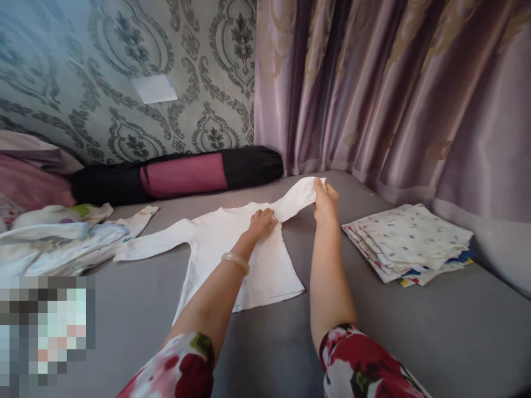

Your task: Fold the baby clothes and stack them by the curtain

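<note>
A white long-sleeved shirt (215, 237) lies spread on the grey sheet (274, 354), its collar toward the wall. My left hand (262, 223) rests flat on the shirt near the right-side shoulder, fingers stretched out. The cuff of the right-side sleeve is gripped in my right hand (326, 200), which pulls that sleeve outward and a little up off the bed. The other sleeve stretches out to the left on the sheet. My left forearm hides part of the shirt's body and lower edge.
Folded printed cloths (409, 240) are stacked at the right. Loose baby clothes (70, 243) lie in a pile at the left. A black and maroon long bag (182, 176) lies along the patterned wall (194, 72); purple curtains (365, 94) hang at the right.
</note>
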The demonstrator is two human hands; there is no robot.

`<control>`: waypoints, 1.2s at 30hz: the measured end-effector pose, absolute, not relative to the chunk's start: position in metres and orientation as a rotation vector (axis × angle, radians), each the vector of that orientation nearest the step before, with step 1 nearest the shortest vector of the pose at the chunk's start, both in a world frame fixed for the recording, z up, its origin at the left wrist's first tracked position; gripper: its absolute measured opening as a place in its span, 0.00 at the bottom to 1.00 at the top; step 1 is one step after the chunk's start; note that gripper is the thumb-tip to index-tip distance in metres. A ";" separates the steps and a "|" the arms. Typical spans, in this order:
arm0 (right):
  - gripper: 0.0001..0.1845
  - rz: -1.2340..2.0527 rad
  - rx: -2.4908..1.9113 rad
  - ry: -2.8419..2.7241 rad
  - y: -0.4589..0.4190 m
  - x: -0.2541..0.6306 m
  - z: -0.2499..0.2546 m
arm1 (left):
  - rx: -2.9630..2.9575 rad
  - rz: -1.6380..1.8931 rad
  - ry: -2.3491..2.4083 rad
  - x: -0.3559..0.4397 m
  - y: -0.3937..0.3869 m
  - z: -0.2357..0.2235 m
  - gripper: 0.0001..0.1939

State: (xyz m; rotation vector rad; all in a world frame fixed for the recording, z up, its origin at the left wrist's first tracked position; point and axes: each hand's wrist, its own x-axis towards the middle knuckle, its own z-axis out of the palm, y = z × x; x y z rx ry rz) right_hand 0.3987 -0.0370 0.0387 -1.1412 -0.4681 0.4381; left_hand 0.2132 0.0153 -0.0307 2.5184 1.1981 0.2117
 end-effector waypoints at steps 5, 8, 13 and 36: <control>0.17 0.450 -1.116 -0.449 -0.036 0.392 0.044 | 2.524 0.099 1.263 0.220 0.028 -0.029 0.34; 0.17 0.493 -1.105 -0.429 -0.032 0.382 0.048 | 2.528 -0.018 1.310 0.222 0.035 -0.019 0.40; 0.17 0.577 -1.094 -0.430 -0.027 0.366 0.052 | 2.561 -0.258 1.336 0.231 0.042 0.003 0.49; 0.10 0.716 -1.361 -0.672 0.004 0.280 0.026 | 1.255 1.070 1.268 0.079 -0.002 -0.027 0.20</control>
